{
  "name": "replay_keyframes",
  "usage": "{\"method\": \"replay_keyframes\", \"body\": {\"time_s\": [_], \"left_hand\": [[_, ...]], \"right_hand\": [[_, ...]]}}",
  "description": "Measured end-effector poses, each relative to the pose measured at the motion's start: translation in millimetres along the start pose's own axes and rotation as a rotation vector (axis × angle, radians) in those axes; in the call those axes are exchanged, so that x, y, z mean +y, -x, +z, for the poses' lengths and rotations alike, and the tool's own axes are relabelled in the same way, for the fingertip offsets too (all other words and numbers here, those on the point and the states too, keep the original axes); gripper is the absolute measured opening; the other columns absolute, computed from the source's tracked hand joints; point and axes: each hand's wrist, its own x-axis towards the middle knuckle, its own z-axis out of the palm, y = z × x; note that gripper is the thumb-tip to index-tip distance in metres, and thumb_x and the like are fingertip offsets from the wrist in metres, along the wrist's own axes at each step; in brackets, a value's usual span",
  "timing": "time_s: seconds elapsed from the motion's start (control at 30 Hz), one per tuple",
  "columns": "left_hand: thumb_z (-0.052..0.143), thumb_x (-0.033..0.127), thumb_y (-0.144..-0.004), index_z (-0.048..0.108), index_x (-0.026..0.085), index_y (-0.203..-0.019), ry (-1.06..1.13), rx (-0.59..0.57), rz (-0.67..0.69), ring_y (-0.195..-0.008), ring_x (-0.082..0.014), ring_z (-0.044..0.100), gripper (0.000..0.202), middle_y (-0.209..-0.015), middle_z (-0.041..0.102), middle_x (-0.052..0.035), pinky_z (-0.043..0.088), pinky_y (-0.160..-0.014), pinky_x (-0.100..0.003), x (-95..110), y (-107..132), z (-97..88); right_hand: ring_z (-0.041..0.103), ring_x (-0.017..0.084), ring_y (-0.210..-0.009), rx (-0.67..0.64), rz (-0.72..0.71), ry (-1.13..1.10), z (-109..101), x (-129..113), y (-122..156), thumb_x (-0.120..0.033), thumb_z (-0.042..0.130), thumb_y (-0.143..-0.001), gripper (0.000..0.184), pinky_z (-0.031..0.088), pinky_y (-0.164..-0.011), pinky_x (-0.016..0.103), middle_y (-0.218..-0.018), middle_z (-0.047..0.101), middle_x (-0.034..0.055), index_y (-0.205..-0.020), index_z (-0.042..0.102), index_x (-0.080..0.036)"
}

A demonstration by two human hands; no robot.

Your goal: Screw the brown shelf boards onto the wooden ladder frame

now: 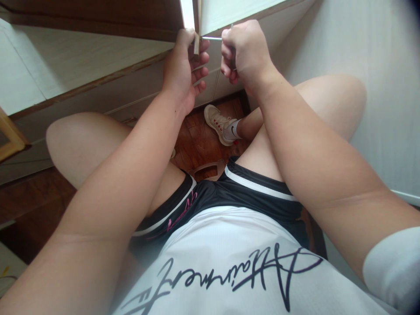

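Note:
My left hand [180,68] pinches the end of a narrow wooden piece [196,46] between thumb and fingers, at the lower edge of a dark brown panel [98,19]. The other fingers of this hand are loosely curled. To the right, my right hand [249,50] is closed in a fist around a driver tool with a thin metal shaft [213,38]. The shaft points left, its tip at the wooden piece near my left fingertips. My fist hides most of the tool's handle, so its exact kind does not show.
A pale tabletop [65,70] with a brown edge lies under the panel. At the left edge is the corner of a light wooden frame [15,142]. A pale grey surface [387,109] stands at the right. Below are my legs, a shoe [218,124] and the reddish-brown floor [193,135].

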Motion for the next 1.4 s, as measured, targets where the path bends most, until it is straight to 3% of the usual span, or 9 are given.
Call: {"method": "replay_keyframes", "body": {"time_s": [0.27,0.5,0.63,0.8,0.97,1.2,1.4], "left_hand": [[0.045,0.044,-0.088,0.069,0.018,-0.087,0.002,0.007,0.005,-0.065,-0.0107,0.046,0.036,-0.089,0.059,-0.0041,0.034,-0.054,-0.025,1.7,2.1,0.5],[0.045,0.045,-0.089,0.07,0.02,-0.088,-0.016,-0.005,0.007,-0.066,-0.0117,0.045,0.034,-0.089,0.061,-0.004,0.034,-0.057,-0.026,1.6,0.9,-0.7],[0.045,0.046,-0.088,0.07,0.021,-0.086,-0.01,0.003,0.0,-0.067,-0.0128,0.044,0.035,-0.087,0.063,-0.003,0.033,-0.055,-0.026,1.2,0.6,-0.1],[0.046,0.046,-0.087,0.069,0.022,-0.088,-0.017,-0.005,0.006,-0.068,-0.0125,0.044,0.033,-0.088,0.062,-0.0029,0.033,-0.055,-0.025,0.6,1.8,0.0],[0.046,0.045,-0.086,0.07,0.023,-0.082,-0.026,-0.011,0.008,-0.064,-0.0116,0.046,0.032,-0.092,0.062,-0.0039,0.034,-0.053,-0.026,2.1,3.1,0.2],[0.051,0.05,-0.073,0.063,0.04,-0.071,-0.045,0.009,0.016,-0.067,-0.0208,0.053,0.015,-0.075,0.066,0.0012,0.032,-0.044,-0.03,2.0,0.5,-0.4],[0.056,0.051,-0.069,0.066,0.035,-0.068,-0.02,0.024,0.042,-0.065,-0.0206,0.056,0.018,-0.069,0.066,-0.0016,0.033,-0.045,-0.03,0.7,0.6,0.0]], "right_hand": [[0.043,0.01,-0.028,-0.027,-0.004,-0.006,-1.2,-1.6,1.5,-0.008,0.041,-0.088,0.044,0.017,-0.025,0.022,-0.035,0.029,-0.0063,-0.045,0.04,-0.02],[0.036,0.008,-0.027,-0.061,-0.001,0.058,-2.6,-2.4,0.3,-0.01,0.036,-0.094,0.045,0.02,-0.026,0.02,-0.034,0.041,-0.0055,-0.051,0.044,-0.019],[0.039,0.009,-0.028,-0.073,-0.009,0.038,-1.8,-1.5,0.0,-0.01,0.038,-0.093,0.045,0.019,-0.025,0.022,-0.034,0.035,-0.0061,-0.049,0.043,-0.019],[0.04,0.009,-0.029,0.009,-0.032,0.014,-0.2,-0.5,-0.4,-0.006,0.04,-0.086,0.042,0.017,-0.026,0.022,-0.037,0.026,-0.0068,-0.046,0.038,-0.02],[0.041,0.01,-0.029,-0.012,-0.029,-0.014,-0.9,0.7,-0.3,-0.009,0.041,-0.086,0.042,0.017,-0.025,0.022,-0.036,0.028,-0.0064,-0.046,0.039,-0.021],[0.04,0.01,-0.029,-0.036,0.004,0.009,-2.4,-2.7,0.0,-0.011,0.042,-0.084,0.039,0.018,-0.026,0.022,-0.035,0.031,-0.0058,-0.046,0.042,-0.02],[0.038,0.009,-0.029,-0.043,0.002,-0.001,-1.3,-5.3,3.1,-0.012,0.041,-0.084,0.039,0.017,-0.029,0.023,-0.036,0.029,-0.0063,-0.046,0.039,-0.022]]}}
